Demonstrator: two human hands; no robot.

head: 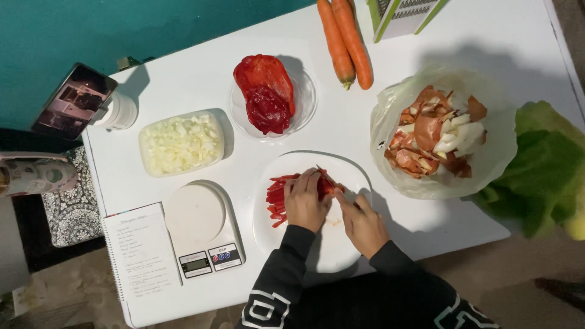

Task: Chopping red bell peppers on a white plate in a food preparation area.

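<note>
On a round white cutting board [353, 176], my left hand [304, 201] presses down on a piece of red pepper [326, 186]. Cut red pepper strips [277, 198] lie just left of that hand. My right hand [364, 224] grips a knife whose blade [326, 176] meets the pepper beside my left fingertips; most of the knife is hidden by the hand. Both arms wear black sleeves.
A glass bowl [301, 103] holds more red pepper. A container of chopped onion [181, 143], a kitchen scale [201, 228], a notebook [141, 250], two carrots [344, 39], a grater [402, 15], a bag of onion peels [436, 134], a cabbage [545, 167] and a propped phone [74, 100] surround the board.
</note>
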